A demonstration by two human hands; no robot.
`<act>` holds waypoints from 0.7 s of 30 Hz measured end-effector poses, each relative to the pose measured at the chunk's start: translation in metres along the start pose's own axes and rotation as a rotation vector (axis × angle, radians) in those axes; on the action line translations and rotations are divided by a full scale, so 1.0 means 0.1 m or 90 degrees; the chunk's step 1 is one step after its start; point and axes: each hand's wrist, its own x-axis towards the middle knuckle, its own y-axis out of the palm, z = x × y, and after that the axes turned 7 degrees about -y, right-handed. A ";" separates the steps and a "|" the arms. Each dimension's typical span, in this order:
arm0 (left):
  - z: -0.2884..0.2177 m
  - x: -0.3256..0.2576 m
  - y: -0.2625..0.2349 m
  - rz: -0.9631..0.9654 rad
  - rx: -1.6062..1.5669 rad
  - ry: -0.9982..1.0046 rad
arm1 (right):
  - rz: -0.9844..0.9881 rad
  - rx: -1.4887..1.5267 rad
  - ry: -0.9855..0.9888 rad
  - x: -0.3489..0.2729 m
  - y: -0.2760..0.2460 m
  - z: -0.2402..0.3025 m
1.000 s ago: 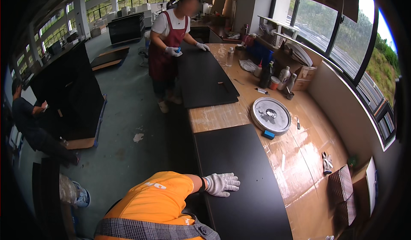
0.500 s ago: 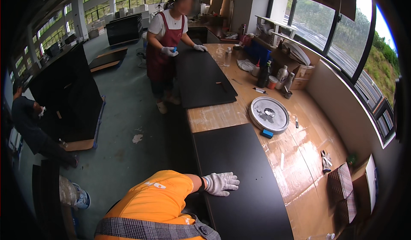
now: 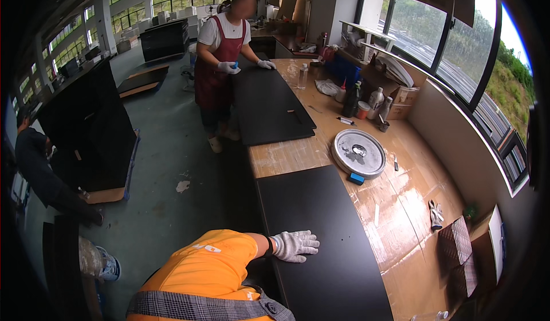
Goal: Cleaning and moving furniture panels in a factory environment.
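Note:
My left hand (image 3: pixel 295 246), in a pale knitted work glove, lies flat on a dark grey panel (image 3: pixel 326 206), its fingers spread and pointing right. Nothing is held in it. The panel rests on the wooden worktop, with a few small dark dots showing on its surface to the right of my fingertips. My orange sleeve (image 3: pixel 223 252) reaches in from the lower edge, with a checked strap (image 3: pixel 200 305) below it. My right hand is out of the picture.
Across the worktop (image 3: pixel 286 156), a co-worker in a red apron (image 3: pixel 220 63) stands at another dark panel (image 3: pixel 266 106), holding something blue. A round grey disc (image 3: pixel 372 163), a blue block (image 3: pixel 356 178), bottles (image 3: pixel 375 100) and loose gloves (image 3: pixel 436 215) lie right. Another person (image 3: pixel 43 155) bends beside stacked panels.
My left hand stays flat on the panel in nearly the same place. At the far left, the bending person's arm and head have shifted slightly.

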 end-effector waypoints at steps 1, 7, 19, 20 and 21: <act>0.00 -0.01 0.00 -0.001 -0.003 -0.001 | -0.006 -0.002 -0.002 -0.01 -0.01 -0.01; -0.03 -0.04 -0.02 -0.002 -0.002 -0.001 | -0.034 0.000 -0.011 -0.07 -0.03 0.00; -0.01 -0.02 0.01 0.004 0.002 -0.003 | -0.094 -0.002 -0.030 -0.06 -0.05 0.01; -0.02 -0.02 0.01 0.004 0.002 -0.003 | -0.099 -0.003 -0.032 -0.06 -0.07 0.02; -0.01 -0.03 0.01 0.002 -0.001 -0.004 | -0.104 -0.003 -0.035 -0.06 -0.09 0.03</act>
